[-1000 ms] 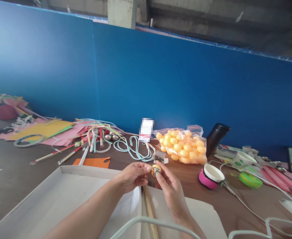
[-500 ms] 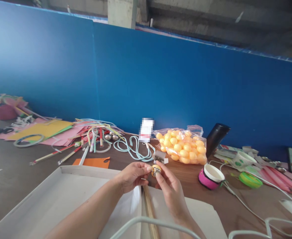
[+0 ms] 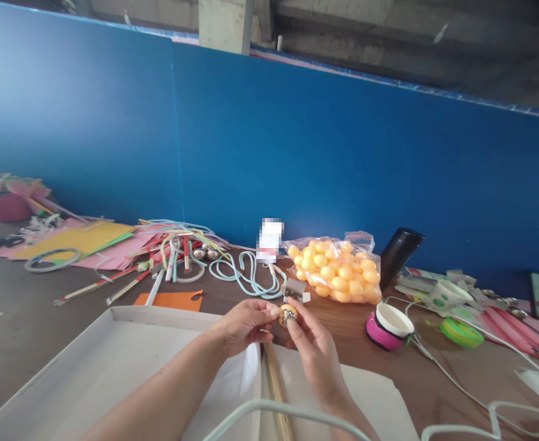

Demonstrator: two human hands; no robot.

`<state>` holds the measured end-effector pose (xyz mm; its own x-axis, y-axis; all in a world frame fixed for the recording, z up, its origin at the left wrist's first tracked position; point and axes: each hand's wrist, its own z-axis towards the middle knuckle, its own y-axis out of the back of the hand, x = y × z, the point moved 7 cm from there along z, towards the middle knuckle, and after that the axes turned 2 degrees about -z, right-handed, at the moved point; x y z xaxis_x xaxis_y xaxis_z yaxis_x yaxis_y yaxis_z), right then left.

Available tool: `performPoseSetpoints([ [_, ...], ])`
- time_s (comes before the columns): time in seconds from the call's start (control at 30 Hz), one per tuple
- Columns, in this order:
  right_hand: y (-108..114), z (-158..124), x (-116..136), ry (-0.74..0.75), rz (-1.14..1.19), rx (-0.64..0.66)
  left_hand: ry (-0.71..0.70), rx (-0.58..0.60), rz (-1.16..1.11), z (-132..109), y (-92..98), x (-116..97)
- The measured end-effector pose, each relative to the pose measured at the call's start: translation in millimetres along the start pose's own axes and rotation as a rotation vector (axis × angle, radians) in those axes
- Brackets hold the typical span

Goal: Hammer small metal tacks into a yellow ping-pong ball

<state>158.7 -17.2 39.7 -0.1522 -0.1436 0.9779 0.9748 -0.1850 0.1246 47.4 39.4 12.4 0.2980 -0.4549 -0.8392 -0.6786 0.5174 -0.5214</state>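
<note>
Both hands meet over the far edge of a shallow white tray (image 3: 113, 349). My left hand (image 3: 244, 324) pinches a small orange ball (image 3: 284, 311) between thumb and fingers. My right hand (image 3: 313, 346) pinches a small shiny metal piece (image 3: 290, 316) pressed against that ball. A small open box of metal bits (image 3: 296, 291) lies just beyond the fingers. A clear bag of orange balls (image 3: 338, 272) sits behind it on the brown table.
A wooden stick (image 3: 276, 389) lies between two white trays. Pale blue tubing (image 3: 248, 272) coils behind the hands. Coloured paper and sticks (image 3: 95, 245) litter the left. A pink-and-white tub (image 3: 386, 326), a black cylinder (image 3: 400, 251) and cords lie right. A blue wall backs the table.
</note>
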Motion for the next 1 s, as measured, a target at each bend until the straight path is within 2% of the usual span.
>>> performPoseSetpoints([
  [1.0, -0.7, -2.6, 3.2, 0.044, -0.090, 0.000, -0.002, 0.021, 0.031, -2.8, -3.2, -4.5],
])
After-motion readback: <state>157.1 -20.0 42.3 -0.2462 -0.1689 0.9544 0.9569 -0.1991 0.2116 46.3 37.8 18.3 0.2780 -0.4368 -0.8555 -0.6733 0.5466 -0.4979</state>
